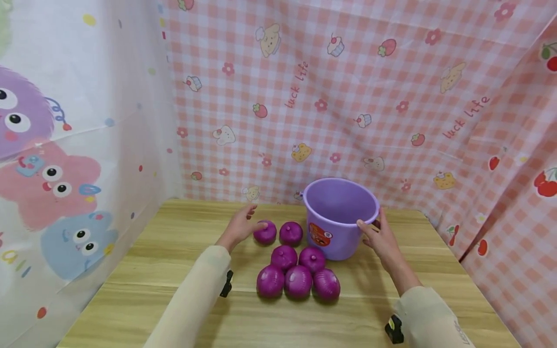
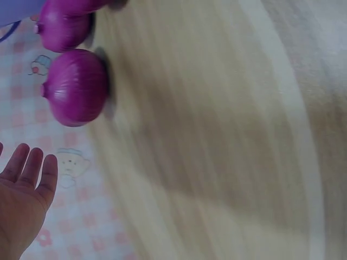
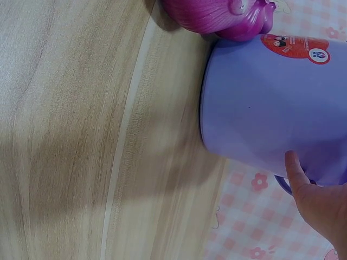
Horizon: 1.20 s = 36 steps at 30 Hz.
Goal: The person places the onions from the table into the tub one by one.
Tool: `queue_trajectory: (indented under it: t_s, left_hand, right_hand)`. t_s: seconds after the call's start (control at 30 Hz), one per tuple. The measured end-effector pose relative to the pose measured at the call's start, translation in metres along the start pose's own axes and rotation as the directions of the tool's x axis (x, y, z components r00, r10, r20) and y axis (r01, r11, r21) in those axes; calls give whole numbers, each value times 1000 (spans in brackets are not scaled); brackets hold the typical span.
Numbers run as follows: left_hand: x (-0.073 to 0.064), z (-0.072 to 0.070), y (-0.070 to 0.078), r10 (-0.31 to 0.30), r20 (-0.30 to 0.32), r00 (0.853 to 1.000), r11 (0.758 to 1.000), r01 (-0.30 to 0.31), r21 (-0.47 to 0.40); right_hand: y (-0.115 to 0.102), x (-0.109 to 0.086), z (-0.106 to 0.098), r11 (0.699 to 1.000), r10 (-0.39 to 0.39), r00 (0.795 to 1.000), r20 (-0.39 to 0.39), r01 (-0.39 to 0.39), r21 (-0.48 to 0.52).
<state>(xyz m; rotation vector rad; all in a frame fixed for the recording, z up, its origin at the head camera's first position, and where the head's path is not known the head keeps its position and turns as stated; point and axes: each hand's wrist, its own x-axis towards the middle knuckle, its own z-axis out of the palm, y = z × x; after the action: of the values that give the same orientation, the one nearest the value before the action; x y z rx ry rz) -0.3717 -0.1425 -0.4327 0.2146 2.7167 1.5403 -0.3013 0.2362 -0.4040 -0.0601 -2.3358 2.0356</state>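
Note:
Several purple onions stand on the table in a cluster. My left hand [image 1: 238, 227] is beside the back-left onion [image 1: 265, 233], with its thumb overlapping that onion in the head view. In the left wrist view, the fingers [image 2: 32, 169] are extended and apart from the nearest onion [image 2: 78, 88]. A purple bucket [image 1: 337, 241] stands upright right of the back onions. My right hand [image 1: 385, 241] holds the bucket's right side at the rim, the thumb on the front and the fingers farther round. Those fingers are mostly hidden in the right wrist view, where the thumb [image 3: 295, 170] lies against the bucket wall.
The wood-grain table [image 1: 174, 280] backs onto a pink checked curtain [image 1: 243, 159]. A white curtain with cartoon figures [image 1: 65, 183] hangs on the left, and another checked curtain [image 1: 513, 227] on the right. The onion cluster lies between the two forearms.

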Motion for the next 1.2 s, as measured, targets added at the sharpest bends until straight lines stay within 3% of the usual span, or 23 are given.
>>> queue_trajectory:
  t_s: [0.5,1.2]
  left_hand:
    - [2,12,-32,-21,4,1000,997,21,76]
    - [12,33,-35,4,35,999,993,-8,114]
  right_hand:
    - [-1,0,-1,1000,-13,1000,-2,13,0]
    - [-1,0,-2,1000,-15,1000,-9,16,19]
